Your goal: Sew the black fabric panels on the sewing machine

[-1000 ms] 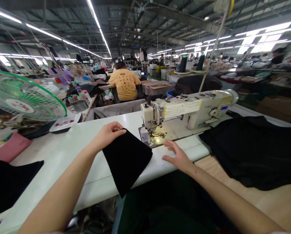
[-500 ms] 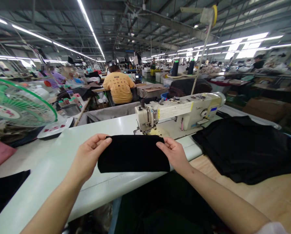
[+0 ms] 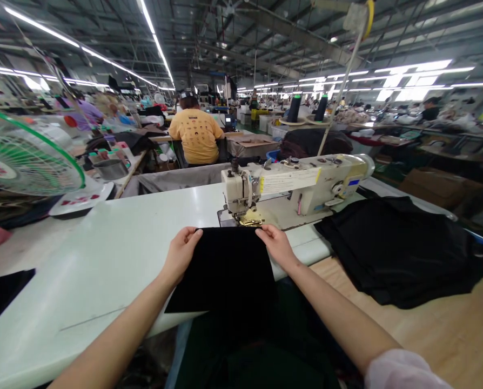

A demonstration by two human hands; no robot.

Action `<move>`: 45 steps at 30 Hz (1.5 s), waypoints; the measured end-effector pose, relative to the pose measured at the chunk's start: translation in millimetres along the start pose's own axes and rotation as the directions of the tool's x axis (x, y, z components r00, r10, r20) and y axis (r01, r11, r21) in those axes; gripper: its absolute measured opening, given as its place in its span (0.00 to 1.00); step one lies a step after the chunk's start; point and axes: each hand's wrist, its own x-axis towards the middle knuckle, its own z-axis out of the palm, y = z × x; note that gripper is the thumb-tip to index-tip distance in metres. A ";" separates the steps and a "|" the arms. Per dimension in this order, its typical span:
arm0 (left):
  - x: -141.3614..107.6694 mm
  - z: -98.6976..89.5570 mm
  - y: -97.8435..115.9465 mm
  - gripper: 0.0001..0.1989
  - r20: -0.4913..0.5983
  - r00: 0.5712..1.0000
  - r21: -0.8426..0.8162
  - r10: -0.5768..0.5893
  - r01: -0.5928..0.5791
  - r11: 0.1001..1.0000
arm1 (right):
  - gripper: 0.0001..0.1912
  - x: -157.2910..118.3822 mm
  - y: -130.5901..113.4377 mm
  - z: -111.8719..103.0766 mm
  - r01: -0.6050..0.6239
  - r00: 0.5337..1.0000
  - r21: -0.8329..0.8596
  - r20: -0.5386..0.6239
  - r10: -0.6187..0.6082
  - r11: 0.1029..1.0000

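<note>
A black fabric piece (image 3: 229, 270) hangs between my two hands, its top edge held taut just in front of the sewing machine's needle area. My left hand (image 3: 183, 249) pinches its upper left corner between thumb and fingers. At the upper right corner, my right hand (image 3: 277, 246) grips it the same way. The lower part drapes over the table's front edge and merges with dark cloth on my lap. Directly behind the fabric stands the white sewing machine (image 3: 306, 186); its presser foot is partly hidden by the fabric's top edge.
A pile of black fabric pieces (image 3: 403, 248) lies on the wooden surface (image 3: 428, 335) at right. More black cloth (image 3: 4, 297) is at far left, near a green fan (image 3: 31, 156). A person in a yellow shirt (image 3: 196, 135) sits ahead, facing away.
My hands have come closer together along the top edge. The fabric, a shallow folded strip before, now hangs longer toward me. The view has shifted slightly.
</note>
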 end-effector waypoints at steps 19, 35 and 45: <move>9.7 6.9 -27.5 0.22 -0.041 0.999 0.092 0.031 -0.027 0.995 | 0.22 10.8 16.0 -20.0 -0.131 0.975 -0.134 0.160 0.152 0.982; -36.7 28.6 -39.9 0.26 0.576 0.717 0.670 0.393 -0.689 0.274 | 0.23 -38.5 5.4 34.2 0.527 0.837 -0.533 0.459 -0.297 0.662; -44.5 26.8 -54.1 0.32 0.590 0.759 0.786 0.276 -0.619 0.020 | 0.35 0.7 15.1 -4.7 0.485 0.850 -0.775 0.527 -0.009 0.405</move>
